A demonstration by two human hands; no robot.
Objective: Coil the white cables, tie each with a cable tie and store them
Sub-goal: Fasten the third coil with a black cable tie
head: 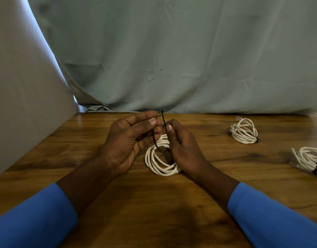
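The left hand point(129, 142) pinches one end of a thin black cable tie point(154, 140) between thumb and forefinger. The strap loops down through the round white cable coil point(159, 165), which lies mid-table on the glossy wood-grain table point(154, 203), and the right hand point(182, 149) pinches the strap's other end just above it. Further right lie a tied coil point(244, 133) and, at the edge, a second tied coil point(310, 158), each bound in black.

Over the wooden counter point(216, 176), the left hand point(131, 142) and right hand point(184, 151) each pinch one end of a black cable tie point(155, 140) looped through a white coiled cable point(159, 165). Well to the right lie two more coils, the far one point(244, 132) and the near one point(310, 159), each bound with a black tie. A grey-green curtain point(172, 51) hangs behind.
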